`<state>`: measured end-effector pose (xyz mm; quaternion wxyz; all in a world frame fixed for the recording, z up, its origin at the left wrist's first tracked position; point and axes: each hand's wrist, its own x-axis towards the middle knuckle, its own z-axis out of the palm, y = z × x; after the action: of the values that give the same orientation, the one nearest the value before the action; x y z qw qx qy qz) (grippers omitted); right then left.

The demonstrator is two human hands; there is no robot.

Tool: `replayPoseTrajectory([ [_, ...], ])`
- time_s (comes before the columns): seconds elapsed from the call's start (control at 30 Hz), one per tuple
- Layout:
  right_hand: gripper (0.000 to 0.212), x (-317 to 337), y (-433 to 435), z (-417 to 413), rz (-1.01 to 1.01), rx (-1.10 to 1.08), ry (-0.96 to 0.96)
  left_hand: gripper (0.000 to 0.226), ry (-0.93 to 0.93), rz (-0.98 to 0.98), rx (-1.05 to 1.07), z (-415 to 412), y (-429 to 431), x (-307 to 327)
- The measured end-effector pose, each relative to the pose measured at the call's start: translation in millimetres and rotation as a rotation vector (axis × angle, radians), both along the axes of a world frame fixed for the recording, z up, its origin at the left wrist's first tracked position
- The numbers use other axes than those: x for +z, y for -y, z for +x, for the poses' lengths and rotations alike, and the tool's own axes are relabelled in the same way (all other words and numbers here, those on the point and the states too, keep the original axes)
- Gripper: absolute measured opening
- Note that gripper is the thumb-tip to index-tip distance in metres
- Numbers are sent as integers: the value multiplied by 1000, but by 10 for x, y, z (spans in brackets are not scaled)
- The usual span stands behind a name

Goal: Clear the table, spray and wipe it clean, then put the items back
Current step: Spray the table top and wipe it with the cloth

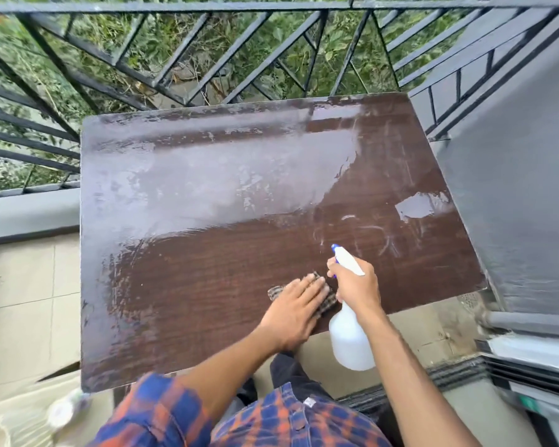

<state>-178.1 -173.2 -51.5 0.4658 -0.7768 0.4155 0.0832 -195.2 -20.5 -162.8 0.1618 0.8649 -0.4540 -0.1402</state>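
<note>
Two hands, spray-and-wipe step: I am pressing the left hand (296, 312) flat on the checked cloth (329, 304) near the front edge of the table (207, 279) and gripping the spray bottle (349, 340) in the right hand (357, 287) alongside, judging the white smears (378, 237) ahead are needing spray next.

Wet glossy wood-grain table (207, 269), checked cloth (328, 303)

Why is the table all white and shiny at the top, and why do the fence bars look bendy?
Head view: daylight glares off the wet far half of the table; the wide-angle lens bows the railing; bottom corners are blurred.
</note>
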Motion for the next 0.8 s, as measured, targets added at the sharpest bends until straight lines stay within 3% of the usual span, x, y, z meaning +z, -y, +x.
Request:
replayPoseTrajectory([
  [0.17, 15, 85, 27, -45, 47, -20, -17, 57, 18, -30, -21, 505, -216, 64],
  [0.37, 17, -11, 65, -100, 49, 66, -78, 61, -3, 12, 421, 1913, -114, 160],
  [0.47, 19, -90, 171, -149, 56, 50, -88, 63, 15, 29, 526, 2221, 42, 135],
  [0.6, 27, -169, 398, -225, 82, -13, -92, 60, 47, -12, 570, 1823, 222, 50],
  [0.8, 23, -138, 770, -288, 134, -84, -67, 59, 41, -25, 226, 338, 365, 114],
])
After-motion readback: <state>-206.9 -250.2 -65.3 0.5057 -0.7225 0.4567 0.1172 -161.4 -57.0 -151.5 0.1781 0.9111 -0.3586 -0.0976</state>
